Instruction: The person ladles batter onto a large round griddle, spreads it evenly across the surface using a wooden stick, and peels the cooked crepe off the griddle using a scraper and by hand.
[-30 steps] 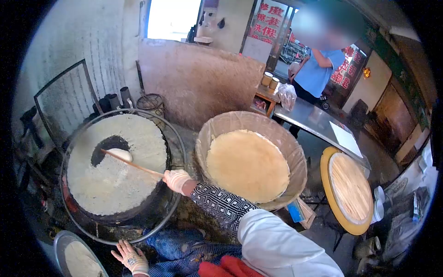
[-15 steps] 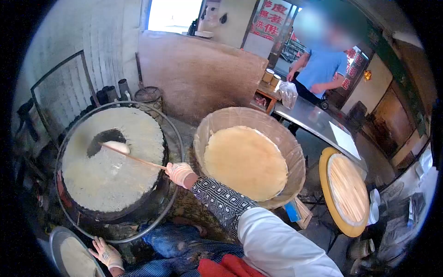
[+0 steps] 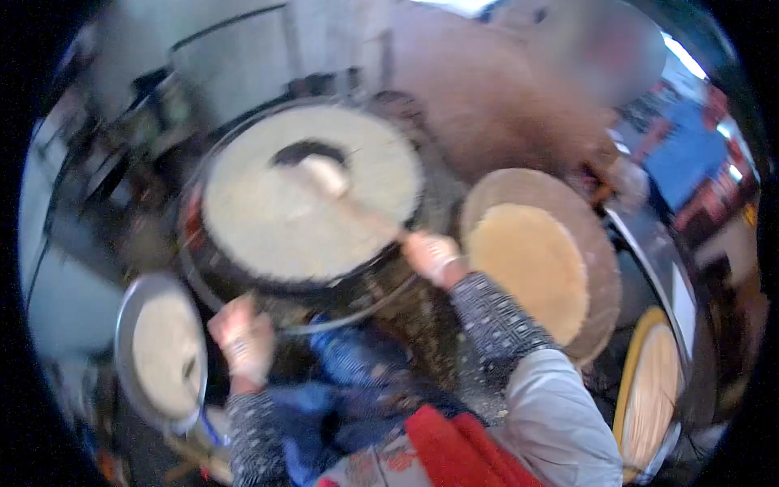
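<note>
Looking down, head view: smeared by motion blur, finest detail lost.
Griddle [image 3: 304, 288]: round, dark-rimmed; circled by a thin metal ring [image 3: 345, 321].
Pale paste [image 3: 292, 223]: matte, spread nearly to the griddle's edge; broken by a dark curved patch toward the far side.
White lump [image 3: 326, 176]: smooth, rounded; lying just beside the dark patch.
Right hand [image 3: 430, 256]: closed around near end of the stick, close to the griddle's right edge.
Left hand [image 3: 242, 337]: between ring and metal basin; cannot tell whether fingers curled or spread.
Metal basin [image 3: 124, 341]: grey, oval in view; partly filled with smooth cream batter [image 3: 165, 345].
Basket [image 3: 599, 268]: round, brown, high-walled; holding flat tan sheets [image 3: 527, 264].
Wooden stick [image 3: 372, 219]: slender, tan, held over the paste.
Stick's long axis: diagonal, from right hand up and left.
Stick's heading: away from body, far end at the lump; cannot tell whether pressed in.
</note>
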Tool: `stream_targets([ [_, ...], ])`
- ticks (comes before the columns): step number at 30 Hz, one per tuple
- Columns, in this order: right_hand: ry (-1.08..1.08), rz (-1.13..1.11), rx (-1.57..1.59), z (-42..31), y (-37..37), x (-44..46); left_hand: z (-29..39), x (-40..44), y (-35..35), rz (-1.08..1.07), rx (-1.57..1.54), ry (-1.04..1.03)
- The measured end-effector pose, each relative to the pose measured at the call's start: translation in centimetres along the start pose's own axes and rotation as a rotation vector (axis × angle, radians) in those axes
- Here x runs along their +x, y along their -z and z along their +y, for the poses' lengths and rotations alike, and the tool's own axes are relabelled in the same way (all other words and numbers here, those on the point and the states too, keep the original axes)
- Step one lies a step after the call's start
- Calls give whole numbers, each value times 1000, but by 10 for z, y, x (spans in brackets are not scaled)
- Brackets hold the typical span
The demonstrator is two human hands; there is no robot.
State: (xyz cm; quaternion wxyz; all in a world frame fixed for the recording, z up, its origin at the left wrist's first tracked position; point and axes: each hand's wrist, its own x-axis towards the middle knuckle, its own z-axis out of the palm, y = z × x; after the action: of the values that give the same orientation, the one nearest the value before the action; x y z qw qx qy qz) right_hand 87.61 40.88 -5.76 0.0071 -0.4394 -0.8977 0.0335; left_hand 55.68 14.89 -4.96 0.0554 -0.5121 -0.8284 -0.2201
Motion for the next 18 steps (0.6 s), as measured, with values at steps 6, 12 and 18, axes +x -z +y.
stream_targets([
  [6,-131,60,28,1,-31,23,27,-73,-60,-157,109,-182],
  [12,-204,60,-29,59,-52,14,26,-61,-64,-108,271,-188],
  [18,-82,150,-100,77,-47,16,6,-38,-60,-33,311,-135],
])
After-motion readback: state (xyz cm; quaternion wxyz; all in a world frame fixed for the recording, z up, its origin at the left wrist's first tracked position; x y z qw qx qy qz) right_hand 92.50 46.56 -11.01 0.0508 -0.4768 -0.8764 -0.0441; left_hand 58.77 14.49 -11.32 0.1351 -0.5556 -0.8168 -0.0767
